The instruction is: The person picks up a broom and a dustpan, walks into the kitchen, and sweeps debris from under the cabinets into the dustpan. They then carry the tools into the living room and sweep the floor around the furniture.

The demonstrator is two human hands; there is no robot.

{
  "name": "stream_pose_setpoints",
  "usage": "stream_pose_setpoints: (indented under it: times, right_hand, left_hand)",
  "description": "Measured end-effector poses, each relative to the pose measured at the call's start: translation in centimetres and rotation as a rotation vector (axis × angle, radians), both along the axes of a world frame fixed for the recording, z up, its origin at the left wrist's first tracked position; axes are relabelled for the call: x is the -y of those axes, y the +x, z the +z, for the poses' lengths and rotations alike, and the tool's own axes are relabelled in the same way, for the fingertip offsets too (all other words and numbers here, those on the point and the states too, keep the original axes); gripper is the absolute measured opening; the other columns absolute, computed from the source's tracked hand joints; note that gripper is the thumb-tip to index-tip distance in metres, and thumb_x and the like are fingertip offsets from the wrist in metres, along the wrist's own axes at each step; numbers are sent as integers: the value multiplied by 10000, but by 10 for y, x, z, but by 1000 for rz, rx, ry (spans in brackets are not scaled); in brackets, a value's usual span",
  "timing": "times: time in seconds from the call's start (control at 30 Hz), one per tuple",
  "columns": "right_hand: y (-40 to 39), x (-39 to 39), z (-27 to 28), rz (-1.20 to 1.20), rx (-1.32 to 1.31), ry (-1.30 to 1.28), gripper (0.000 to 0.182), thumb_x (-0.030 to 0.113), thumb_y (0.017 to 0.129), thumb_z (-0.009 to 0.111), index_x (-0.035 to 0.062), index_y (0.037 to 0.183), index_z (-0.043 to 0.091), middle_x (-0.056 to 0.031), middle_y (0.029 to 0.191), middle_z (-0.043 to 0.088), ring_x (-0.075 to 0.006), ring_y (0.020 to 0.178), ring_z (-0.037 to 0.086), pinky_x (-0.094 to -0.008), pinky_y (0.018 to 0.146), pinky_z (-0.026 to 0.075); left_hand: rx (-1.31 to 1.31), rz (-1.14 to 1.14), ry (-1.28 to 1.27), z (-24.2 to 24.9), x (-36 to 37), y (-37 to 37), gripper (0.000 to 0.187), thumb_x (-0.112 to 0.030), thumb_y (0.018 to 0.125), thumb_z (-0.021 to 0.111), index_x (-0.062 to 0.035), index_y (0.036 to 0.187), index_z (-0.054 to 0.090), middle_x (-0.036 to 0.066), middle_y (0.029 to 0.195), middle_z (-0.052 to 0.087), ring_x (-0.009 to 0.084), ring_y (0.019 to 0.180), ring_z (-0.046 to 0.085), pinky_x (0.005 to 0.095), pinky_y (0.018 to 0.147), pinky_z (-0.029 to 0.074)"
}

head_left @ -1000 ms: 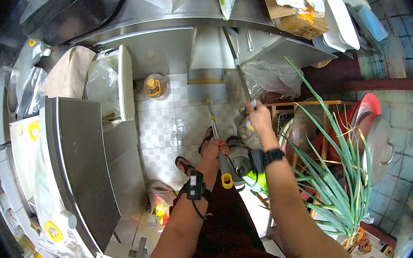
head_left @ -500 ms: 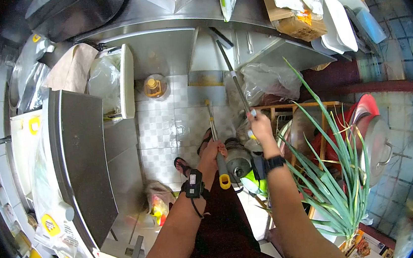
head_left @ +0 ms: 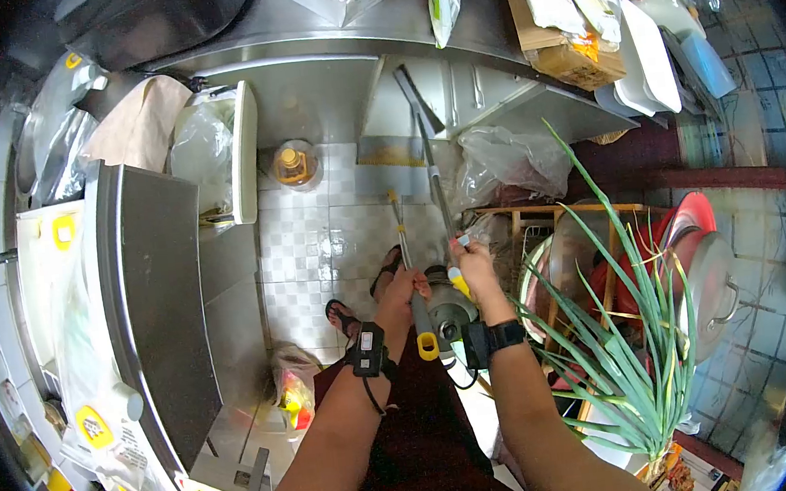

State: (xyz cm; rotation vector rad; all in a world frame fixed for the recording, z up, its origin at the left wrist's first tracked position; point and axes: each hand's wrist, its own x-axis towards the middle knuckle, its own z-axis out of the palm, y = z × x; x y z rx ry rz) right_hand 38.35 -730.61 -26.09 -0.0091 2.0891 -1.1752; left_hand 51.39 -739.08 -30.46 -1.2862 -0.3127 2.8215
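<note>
My left hand is wrapped round the grey, yellow-ended handle of a long-handled dustpan. Its grey pan rests on the tiled floor, a row of yellowish teeth along the far side. My right hand grips the pole of a broom, just above its yellow end. The broom's narrow dark head is at the far end, overlapping the white panel under the counter in this view, beyond the pan. Both poles run away from me, nearly side by side. Dark devices are strapped to both wrists.
An oil jug stands on the floor ahead-left. Plastic bags lie ahead-right. Spring onions and a wooden rack with pans crowd my right. A dark cabinet borders the left; a steel counter runs across the front.
My right hand has moved left, closer to my left hand, and slightly toward me. The broom's pole has swung left and its head has turned steeper. My left hand stays on the dustpan handle.
</note>
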Motion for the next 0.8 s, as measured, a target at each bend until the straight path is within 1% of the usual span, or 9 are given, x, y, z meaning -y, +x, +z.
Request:
stream_pose_setpoints:
  times: [0.17,0.27,0.37,0.5,0.53,0.63,0.73,0.77,0.8]
  right_hand:
    - [-6,-2,92,-315,495,-202,324,292,817,600,118,1073,508,-81,583,548,-164,355,453,-267,308,322]
    - [-16,1,106,-302,433,-338,279,280,820,595,102,1015,505,-92,585,546,-157,349,443,-253,307,316]
    - [-45,22,74,-377,580,-554,200,287,834,571,121,919,496,-44,572,500,-111,435,471,-231,326,322]
    - [-87,59,4,-372,1329,-1019,296,356,830,555,96,744,443,2,576,464,-85,437,410,-212,411,350]
    - [-83,63,2,-424,1287,-1038,315,368,827,553,81,751,447,8,572,456,-83,458,421,-218,421,348]
    - [-68,49,-9,-411,1015,-873,299,358,836,544,87,753,449,11,573,450,-80,486,432,-223,424,358]
    - [-50,-8,6,-468,1221,-824,278,364,864,503,99,795,458,13,593,451,-75,451,412,-205,414,365]
    - [-52,-35,2,-292,1283,-835,269,367,866,496,108,803,463,17,584,435,-76,448,410,-209,394,354]
    - [-49,-45,23,-434,1210,-760,269,360,876,482,103,797,473,-2,601,455,-77,442,412,-205,379,342]
  left_hand:
    - [-2,-6,-106,4,0,0,96,-77,854,447,-109,811,368,5,592,393,82,459,377,228,390,344]
    - [-72,-39,-131,-11,2,3,96,-74,854,445,-117,827,363,3,605,400,75,459,379,223,387,343]
    - [8,45,82,-3,1,3,106,-74,852,447,-122,838,354,1,610,401,74,458,379,223,386,346]
    - [56,-36,26,11,6,1,116,-76,852,447,-127,832,345,-2,604,393,73,457,374,219,390,343]
    - [57,-83,-67,16,7,2,118,-76,852,446,-127,831,343,-3,602,391,73,458,372,218,391,342]
    - [-62,-37,-5,-2,6,6,120,-80,861,440,-127,833,334,-4,600,386,75,459,371,215,395,339]
    - [-25,68,40,-4,0,3,112,-89,878,426,-129,838,329,-4,597,384,77,456,371,217,390,342]
    - [25,99,23,3,0,0,108,-93,884,421,-130,841,329,-4,596,384,78,455,371,219,387,343]
    - [25,83,7,1,-1,-1,107,-98,888,418,-130,839,329,-4,596,384,79,453,371,221,382,345]
